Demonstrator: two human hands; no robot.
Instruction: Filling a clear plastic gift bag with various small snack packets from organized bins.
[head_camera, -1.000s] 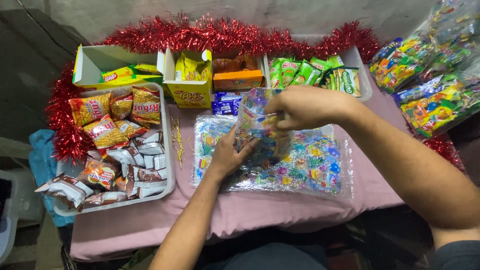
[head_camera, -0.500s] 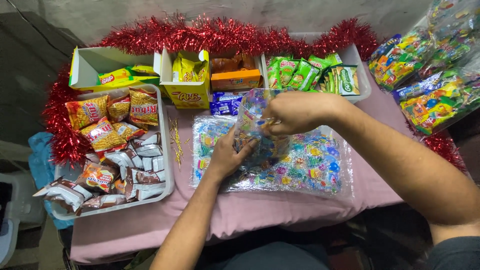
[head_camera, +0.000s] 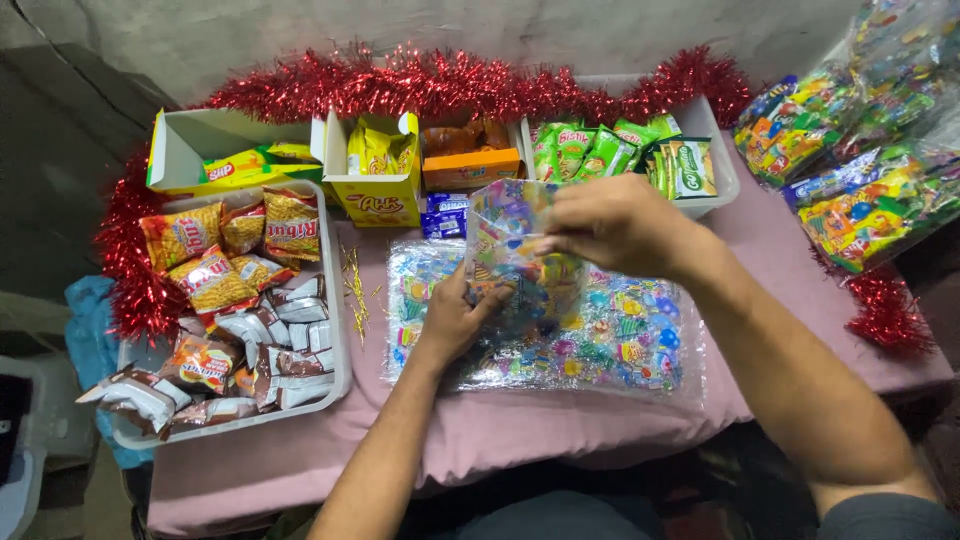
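Note:
A clear plastic packet of colourful small items (head_camera: 515, 250) is held upright between both hands above the table's middle. My right hand (head_camera: 610, 225) pinches its upper right edge. My left hand (head_camera: 455, 320) grips its lower left corner from below. Under the packet lies a flat stack of similar clear, colourful packets (head_camera: 620, 335) on the pink cloth (head_camera: 560, 430).
A white tray (head_camera: 338, 375) of snack packets stands at the left. Yellow cartons (head_camera: 375, 190), an orange box (head_camera: 470, 165) and a tray of green packets (head_camera: 620, 150) line the back before red tinsel (head_camera: 450, 85). More colourful bags (head_camera: 850, 140) hang at the right.
Both hands have stayed on the packet; the right hand has shifted slightly right and down along its top edge, and the packet stands a little more upright.

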